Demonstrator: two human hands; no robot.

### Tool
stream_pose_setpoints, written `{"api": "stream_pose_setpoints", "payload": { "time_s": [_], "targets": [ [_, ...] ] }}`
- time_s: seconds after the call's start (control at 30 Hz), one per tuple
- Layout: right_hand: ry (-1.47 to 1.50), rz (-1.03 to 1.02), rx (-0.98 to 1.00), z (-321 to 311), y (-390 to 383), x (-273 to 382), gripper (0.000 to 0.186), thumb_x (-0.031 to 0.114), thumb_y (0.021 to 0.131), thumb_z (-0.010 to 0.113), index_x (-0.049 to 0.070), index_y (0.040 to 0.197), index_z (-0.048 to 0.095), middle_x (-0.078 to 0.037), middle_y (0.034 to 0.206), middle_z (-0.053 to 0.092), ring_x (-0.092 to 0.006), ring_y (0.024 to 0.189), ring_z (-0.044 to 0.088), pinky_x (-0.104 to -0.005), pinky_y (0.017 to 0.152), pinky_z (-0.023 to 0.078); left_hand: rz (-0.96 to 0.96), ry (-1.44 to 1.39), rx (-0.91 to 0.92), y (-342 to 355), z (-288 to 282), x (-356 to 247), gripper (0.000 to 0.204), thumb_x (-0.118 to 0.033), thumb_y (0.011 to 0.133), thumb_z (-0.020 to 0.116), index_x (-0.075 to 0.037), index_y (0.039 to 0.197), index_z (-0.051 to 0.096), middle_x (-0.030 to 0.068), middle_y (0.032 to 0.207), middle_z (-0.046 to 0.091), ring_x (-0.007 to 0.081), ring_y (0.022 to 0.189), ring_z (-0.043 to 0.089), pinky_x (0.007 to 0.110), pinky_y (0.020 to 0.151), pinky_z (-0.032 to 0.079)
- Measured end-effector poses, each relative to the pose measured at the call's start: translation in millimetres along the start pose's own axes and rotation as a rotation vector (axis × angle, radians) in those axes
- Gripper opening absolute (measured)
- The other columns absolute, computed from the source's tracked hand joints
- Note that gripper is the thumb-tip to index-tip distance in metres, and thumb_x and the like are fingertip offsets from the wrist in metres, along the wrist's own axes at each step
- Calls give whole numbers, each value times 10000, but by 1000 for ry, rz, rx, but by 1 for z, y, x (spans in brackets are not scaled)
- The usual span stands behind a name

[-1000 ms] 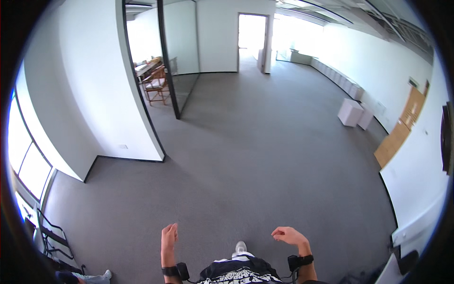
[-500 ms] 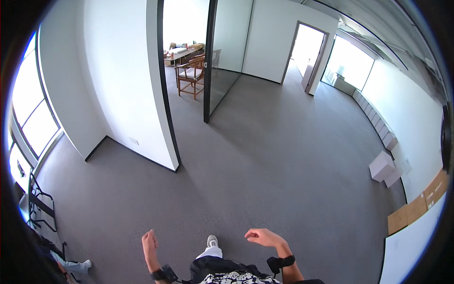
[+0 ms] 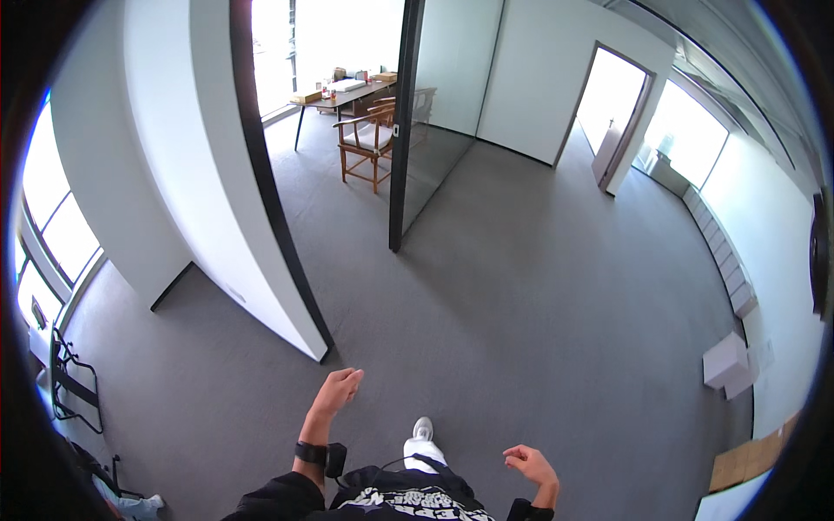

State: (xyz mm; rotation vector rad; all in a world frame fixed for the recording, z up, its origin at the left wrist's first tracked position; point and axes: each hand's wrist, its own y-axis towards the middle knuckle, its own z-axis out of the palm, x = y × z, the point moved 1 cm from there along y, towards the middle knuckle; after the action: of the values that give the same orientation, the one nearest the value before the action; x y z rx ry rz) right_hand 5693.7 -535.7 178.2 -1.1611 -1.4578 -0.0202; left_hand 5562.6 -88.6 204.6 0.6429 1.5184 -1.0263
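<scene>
My left hand (image 3: 337,392) is out in front of my body, its fingers curled into a loose fist with nothing seen in them. A black band with a small box (image 3: 323,457) circles that forearm. Lower down at the right, my right hand (image 3: 533,466) hangs with its fingers bent inward and together, and no object shows there either. Another black band (image 3: 528,511) sits at the right forearm. Neither hand touches anything. Nearest to the left hand is the end of a white wall (image 3: 287,321) with a dark edge. One white shoe (image 3: 423,429) shows on the grey floor (image 3: 469,347) between the hands.
Beyond a dark-framed doorway stand a wooden chair (image 3: 367,143) and a table (image 3: 318,102). A glass partition (image 3: 443,165) runs beside it. White boxes (image 3: 726,361) and brown cartons (image 3: 752,462) line the right side. A folding chair (image 3: 76,382) and a person's leg (image 3: 130,504) are at left.
I have come closer to the doorway and wall end. My left hand has swung forward and up, while my right hand has dropped back toward the lower edge.
</scene>
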Motion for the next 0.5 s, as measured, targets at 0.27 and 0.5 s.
{"api": "stream_pose_setpoints", "payload": {
  "time_s": [0.27, 0.5],
  "targets": [
    [-365, -328, -3, -36, 265, 268, 228, 197, 875, 581, 12, 997, 632, -91, 876, 663, -166, 798, 617, -302, 717, 479, -22, -192, -243, 162, -74, -46, 312, -255, 935, 532, -127, 660, 460, -81, 598, 357, 39, 494, 313, 217, 442, 239],
    [-620, -722, 523, 60, 481, 473, 257, 205, 914, 535, 30, 1093, 595, -116, 961, 648, -221, 877, 617, -327, 776, 480, -72, -475, -334, 364, -148, -36, 316, -242, 940, 514, -147, 651, 429, -74, 579, 316, 49, 485, 293, 229, 447, 246]
  ]
}}
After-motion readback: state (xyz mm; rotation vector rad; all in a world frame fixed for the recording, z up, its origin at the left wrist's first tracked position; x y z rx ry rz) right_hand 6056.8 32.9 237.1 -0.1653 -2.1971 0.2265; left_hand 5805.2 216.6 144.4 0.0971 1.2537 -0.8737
